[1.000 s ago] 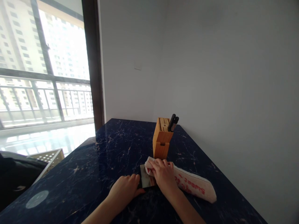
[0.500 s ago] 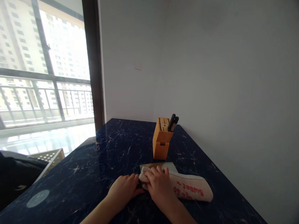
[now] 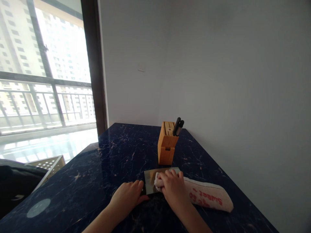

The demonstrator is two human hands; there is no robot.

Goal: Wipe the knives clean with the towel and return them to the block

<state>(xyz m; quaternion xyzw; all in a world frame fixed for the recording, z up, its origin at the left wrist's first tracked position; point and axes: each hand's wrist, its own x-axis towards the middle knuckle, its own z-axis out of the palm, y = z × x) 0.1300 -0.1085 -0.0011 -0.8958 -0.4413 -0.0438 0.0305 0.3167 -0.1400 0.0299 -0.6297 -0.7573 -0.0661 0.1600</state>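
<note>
A cleaver (image 3: 150,181) with a broad, shiny blade lies low over the dark table, its handle mostly hidden. My left hand (image 3: 128,194) is closed around that handle. Bunched in the fingers of my right hand (image 3: 172,187) is a whitish towel (image 3: 209,194) with red lettering, pressed on the blade. The rest of the towel trails to the right over the table.
Beyond the blade stands a wooden knife block (image 3: 167,145) holding black-handled tools on its right side. The dark blue marbled table (image 3: 131,145) has a pale round spot (image 3: 39,207) at left. A grey wall (image 3: 230,97) borders the right.
My right hand has slid to the right along the blade with the towel, uncovering more metal near the handle. My left hand keeps its grip in nearly the same place.
</note>
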